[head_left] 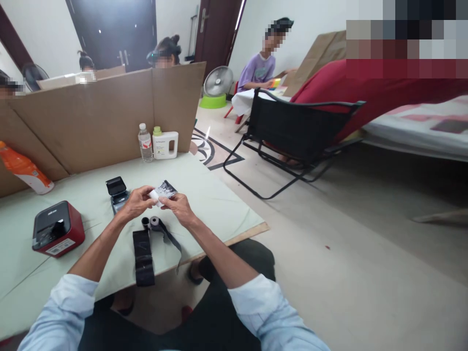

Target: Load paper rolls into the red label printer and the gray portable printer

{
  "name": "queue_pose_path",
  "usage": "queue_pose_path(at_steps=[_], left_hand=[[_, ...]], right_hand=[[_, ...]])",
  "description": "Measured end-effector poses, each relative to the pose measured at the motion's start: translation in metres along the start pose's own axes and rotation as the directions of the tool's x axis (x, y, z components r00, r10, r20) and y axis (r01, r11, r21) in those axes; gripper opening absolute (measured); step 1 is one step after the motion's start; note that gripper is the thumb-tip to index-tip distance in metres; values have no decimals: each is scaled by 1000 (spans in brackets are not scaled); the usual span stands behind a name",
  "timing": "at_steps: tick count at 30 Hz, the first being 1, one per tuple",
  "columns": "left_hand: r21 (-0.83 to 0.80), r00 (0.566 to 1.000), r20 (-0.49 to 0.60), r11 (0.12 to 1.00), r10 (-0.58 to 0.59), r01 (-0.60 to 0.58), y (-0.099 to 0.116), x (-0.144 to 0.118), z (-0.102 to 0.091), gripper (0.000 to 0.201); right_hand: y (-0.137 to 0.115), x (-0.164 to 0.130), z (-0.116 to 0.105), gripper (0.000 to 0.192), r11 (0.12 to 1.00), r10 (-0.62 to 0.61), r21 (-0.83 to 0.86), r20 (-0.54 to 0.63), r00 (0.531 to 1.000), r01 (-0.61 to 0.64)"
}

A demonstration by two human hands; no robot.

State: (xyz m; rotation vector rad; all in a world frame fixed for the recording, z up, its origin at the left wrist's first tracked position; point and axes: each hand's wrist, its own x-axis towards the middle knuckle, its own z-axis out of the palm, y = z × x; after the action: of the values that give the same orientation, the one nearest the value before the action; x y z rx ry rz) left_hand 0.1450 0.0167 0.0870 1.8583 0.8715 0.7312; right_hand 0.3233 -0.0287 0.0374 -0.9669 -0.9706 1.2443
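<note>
My left hand point(137, 203) and my right hand point(180, 206) are raised over the table, both closed on a small piece of paper point(165, 188) with a dark black-and-white print on one side. Behind my left hand stands a small black device point(116, 187) with its lid up, partly hidden by that hand. Just below my hands lie a dark roll point(146, 222) and a grey roll point(155, 222) with a loose strip trailing from it. A wide black strip point(144, 256) hangs over the table's front edge.
A red-and-black box-shaped device point(58, 229) sits at left, with an orange bottle point(27, 168) behind it. A clear bottle point(145, 144) and a white jug point(165, 145) stand against a cardboard partition point(109, 119). Right of the table is a black folding chair point(292, 134); several people sit farther back.
</note>
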Motion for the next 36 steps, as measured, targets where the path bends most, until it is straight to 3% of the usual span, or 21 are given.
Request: queue_pose_path(at_steps=[4,8,11,13,19,31,36], left_hand=[[264,993,95,960,74,-97,-3,16,22,24],[607,961,275,769,36,-202,1,18,37,35],[711,934,356,658,-33,-248,4,15,41,43],[723,916,395,638,-69,-264,5,13,41,46],[644,900,434,712,-39,-280,8,1,35,42],[562,885,463,788,-49,-250,21,-17,23,38],[492,928,369,859,-56,-144,14,-23,15,39]], right_hand=[[5,-23,-28,44,977,-127,-177,-56,990,115],[17,-51,-48,34,921,-159,-364,-24,987,140],[27,-67,-51,32,873,-150,-469,-2,989,131],[31,-74,-50,29,840,-161,-523,13,987,144],[32,-83,-37,22,776,-169,-606,70,983,177],[24,-104,-15,24,801,-113,-568,173,978,192],[18,-110,-24,28,809,-59,-567,187,981,157]])
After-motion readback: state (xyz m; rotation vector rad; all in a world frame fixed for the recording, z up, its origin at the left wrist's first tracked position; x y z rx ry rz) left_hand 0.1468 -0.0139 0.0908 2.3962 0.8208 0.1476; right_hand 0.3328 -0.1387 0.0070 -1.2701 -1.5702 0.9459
